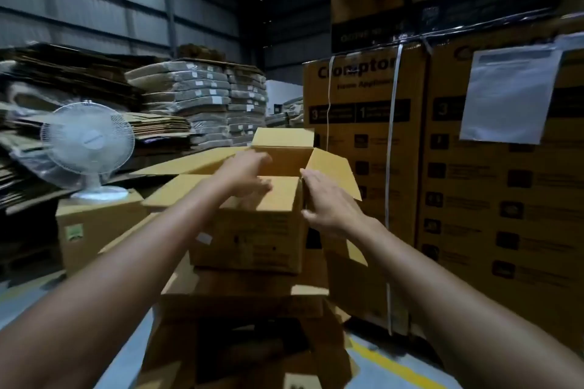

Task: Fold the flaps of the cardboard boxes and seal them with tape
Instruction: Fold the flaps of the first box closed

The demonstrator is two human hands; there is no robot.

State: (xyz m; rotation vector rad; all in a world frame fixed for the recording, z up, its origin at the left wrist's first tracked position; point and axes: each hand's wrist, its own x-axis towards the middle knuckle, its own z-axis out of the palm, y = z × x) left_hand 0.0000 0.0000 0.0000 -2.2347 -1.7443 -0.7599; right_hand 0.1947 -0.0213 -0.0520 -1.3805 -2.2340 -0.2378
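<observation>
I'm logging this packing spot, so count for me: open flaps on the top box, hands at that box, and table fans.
Open flaps on the top box: 4 (far flap, left flap, near flap, right flap)
Hands at it: 2 (left hand, right hand)
Table fans: 1
Total: 7

The grey floor (22, 300) with a yellow line (395, 366) carries a pile of cardboard boxes (240, 303) and big printed cartons (505, 199).

We can't read the blurred print (268, 249) on the open box (252, 224) front, can't see inside it past the near flap (177, 191), our left hand (248, 172) is too motion-smeared to tell its grip, & the rt-side cartons (505, 215) run off-frame.
</observation>
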